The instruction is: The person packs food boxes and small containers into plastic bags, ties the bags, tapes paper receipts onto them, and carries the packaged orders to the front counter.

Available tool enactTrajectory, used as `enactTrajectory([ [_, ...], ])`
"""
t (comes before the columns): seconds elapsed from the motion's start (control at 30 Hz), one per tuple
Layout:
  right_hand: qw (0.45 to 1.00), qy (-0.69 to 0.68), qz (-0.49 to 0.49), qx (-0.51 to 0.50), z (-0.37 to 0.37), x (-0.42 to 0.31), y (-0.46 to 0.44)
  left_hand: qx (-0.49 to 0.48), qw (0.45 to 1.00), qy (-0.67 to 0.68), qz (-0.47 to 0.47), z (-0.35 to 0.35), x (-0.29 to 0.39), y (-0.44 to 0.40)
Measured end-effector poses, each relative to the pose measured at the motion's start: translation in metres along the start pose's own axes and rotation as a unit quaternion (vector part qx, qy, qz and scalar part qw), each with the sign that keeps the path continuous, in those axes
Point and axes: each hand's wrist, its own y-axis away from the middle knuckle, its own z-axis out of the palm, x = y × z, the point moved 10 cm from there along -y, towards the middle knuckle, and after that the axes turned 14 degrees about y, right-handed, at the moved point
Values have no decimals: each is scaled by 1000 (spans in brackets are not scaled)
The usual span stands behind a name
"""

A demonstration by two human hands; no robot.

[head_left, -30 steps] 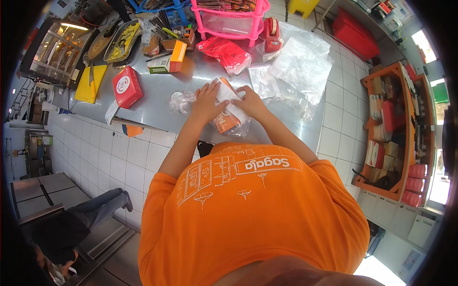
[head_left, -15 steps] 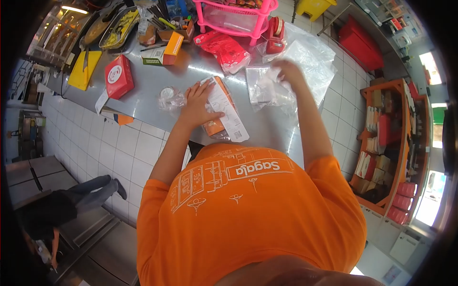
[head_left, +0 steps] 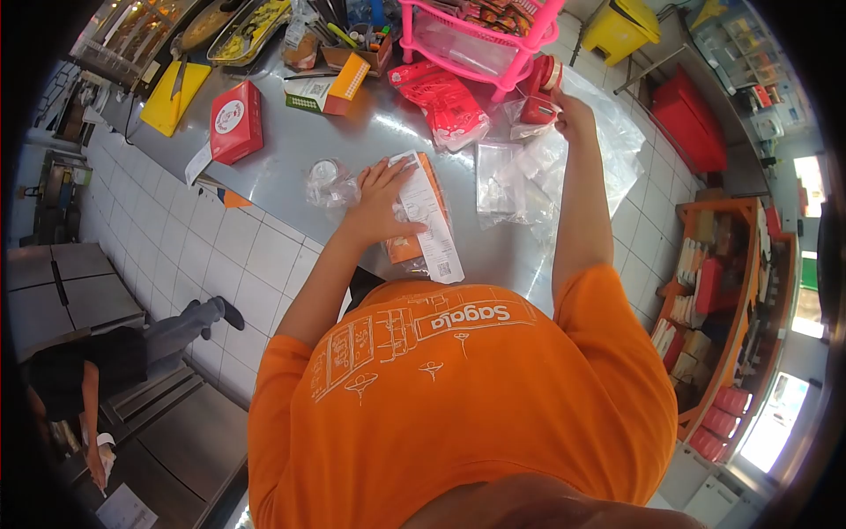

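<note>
My left hand (head_left: 382, 201) lies with its fingers spread over a long white printed receipt (head_left: 430, 220). Beneath the receipt is an orange package (head_left: 406, 250) in clear plastic. A clear plastic cup or lid in crinkled wrap (head_left: 327, 176) rests just left of that hand. My right hand (head_left: 575, 118) is at the red tape dispenser (head_left: 539, 99), its fingers pinched together at the dispenser's near end. Whatever is between those fingertips is too small to make out. Close below are clear plastic bags (head_left: 538, 176) and a flat stack of clear packets (head_left: 496, 179).
Behind my hands stand a pink rack (head_left: 458, 57), a red printed pouch (head_left: 441, 106) and a yellow-green box (head_left: 330, 88). Farther left are a red box (head_left: 236, 123) and a knife on a yellow board (head_left: 167, 106). Another person (head_left: 97, 370) works at the lower left.
My right hand has moved away from the clear plastic packets, up and right to the tape dispenser. My left hand stays on the receipt and package. The view has shifted slightly.
</note>
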Motion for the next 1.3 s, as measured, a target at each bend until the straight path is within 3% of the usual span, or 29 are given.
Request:
enactTrajectory([
  [0.2, 984, -109, 143, 11, 20, 95, 37, -3, 1000, -1, -9, 0, 0, -1],
  [0.4, 964, -183, 193, -20, 35, 113, 16, -3, 1000, -3, -9, -1, 2, -1],
  [0.5, 964, -105, 244, -4, 45, 126, 15, -4, 1000, -4, -15, 1, 0, 1],
  [0.7, 998, -31, -29, -53, 93, 44, 94, 18, 998, 13, -53, -3, -3, 6],
  [0.83, 954, 37, -138, -263, 193, 12, 142, -3, 998, 20, -67, 2, -5, 6],
  [0.93, 929, 52, -194, -311, 240, 12, 156, 2, 998, 26, -59, 2, -6, 5],
  [1.3, 910, 226, -290, -193, 248, 29, 135, -1, 998, 20, -65, 4, -12, 7],
])
